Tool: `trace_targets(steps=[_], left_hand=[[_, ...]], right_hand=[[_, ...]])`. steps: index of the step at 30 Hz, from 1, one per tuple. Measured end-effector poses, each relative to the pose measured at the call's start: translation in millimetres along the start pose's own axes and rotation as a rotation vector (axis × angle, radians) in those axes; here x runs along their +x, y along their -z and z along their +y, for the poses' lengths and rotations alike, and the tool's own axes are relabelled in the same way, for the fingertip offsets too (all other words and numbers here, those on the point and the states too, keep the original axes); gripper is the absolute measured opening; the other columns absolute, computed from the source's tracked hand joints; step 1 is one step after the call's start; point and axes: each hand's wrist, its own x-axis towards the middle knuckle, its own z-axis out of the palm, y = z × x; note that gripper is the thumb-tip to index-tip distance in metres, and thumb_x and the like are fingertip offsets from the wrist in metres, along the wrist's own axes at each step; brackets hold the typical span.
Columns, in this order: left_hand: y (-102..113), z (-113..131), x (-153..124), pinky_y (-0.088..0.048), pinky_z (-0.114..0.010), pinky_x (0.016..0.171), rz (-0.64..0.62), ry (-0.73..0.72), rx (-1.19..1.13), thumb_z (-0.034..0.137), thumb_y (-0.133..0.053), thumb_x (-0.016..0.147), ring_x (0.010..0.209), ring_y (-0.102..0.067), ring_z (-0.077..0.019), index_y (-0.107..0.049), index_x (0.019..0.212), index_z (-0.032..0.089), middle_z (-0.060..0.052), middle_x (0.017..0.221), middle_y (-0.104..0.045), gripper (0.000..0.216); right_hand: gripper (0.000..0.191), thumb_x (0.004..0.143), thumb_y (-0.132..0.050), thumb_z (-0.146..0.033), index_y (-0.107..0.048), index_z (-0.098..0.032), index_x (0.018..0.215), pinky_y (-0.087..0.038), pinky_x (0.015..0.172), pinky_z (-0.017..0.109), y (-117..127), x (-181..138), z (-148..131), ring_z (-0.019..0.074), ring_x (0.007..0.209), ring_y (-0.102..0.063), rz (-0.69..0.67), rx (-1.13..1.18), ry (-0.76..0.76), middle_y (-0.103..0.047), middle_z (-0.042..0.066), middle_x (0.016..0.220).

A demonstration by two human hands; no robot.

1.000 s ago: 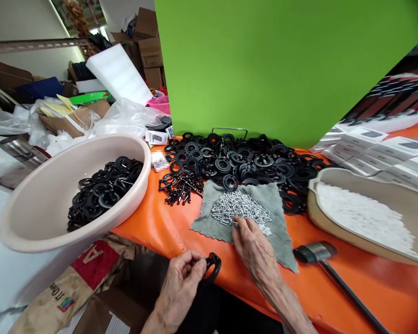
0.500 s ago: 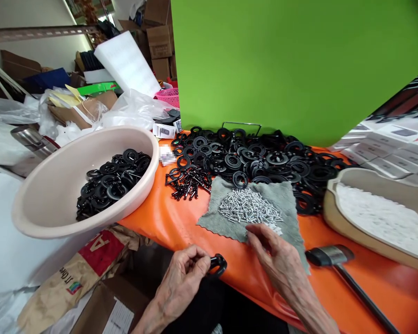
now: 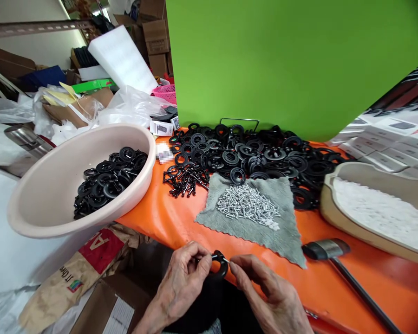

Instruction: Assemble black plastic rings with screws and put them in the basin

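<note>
At the orange table, left fingers clench a black ring, right fingers pinch a screw.

On my orange desk, a beige basin is holding black rings, while a heap of more black rings is lying before a green board. A grey cloth is carrying silver screws, a mallet is resting near the desk's edge, and a beige tray is holding white granules.
</note>
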Motion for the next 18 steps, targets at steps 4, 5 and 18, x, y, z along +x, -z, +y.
trace_targets(steps=[4,5,18], left_hand=[[-2,2,-1,-0.032,-0.022,0.057,0.032,-0.051,0.15,0.031,-0.048,0.09,0.06,-0.041,-0.0108,-0.06,0.079,0.016,0.001,0.072,-0.054,0.022],[-2,2,-2,-0.032,-0.022,0.058,0.037,-0.065,0.183,0.029,-0.048,0.09,0.061,-0.043,-0.0113,-0.061,0.079,0.017,0.0,0.074,-0.055,0.021],[-4,-3,-2,-0.041,-0.026,0.075,0.033,-0.194,0.294,0.025,-0.045,0.092,0.076,-0.054,-0.0163,-0.062,0.089,0.018,-0.004,0.084,-0.06,0.019]], right_hand=[[0.022,0.088,-0.055,-0.038,-0.065,-0.024,0.075,-0.051,0.054,0.015,2,3,-4,0.0102,0.053,-0.063,-0.032,-0.055,0.048,-0.067,-0.003,0.064],[0.024,0.089,-0.054,-0.038,-0.064,-0.024,0.073,-0.05,0.053,0.015,2,4,-4,0.0102,0.052,-0.062,-0.047,-0.06,0.052,-0.066,-0.004,0.062],[0.018,0.094,-0.047,-0.035,-0.062,-0.024,0.091,-0.055,0.061,0.02,-4,-3,17,0.0139,0.064,-0.068,-0.061,-0.2,0.219,-0.069,0.0,0.075]])
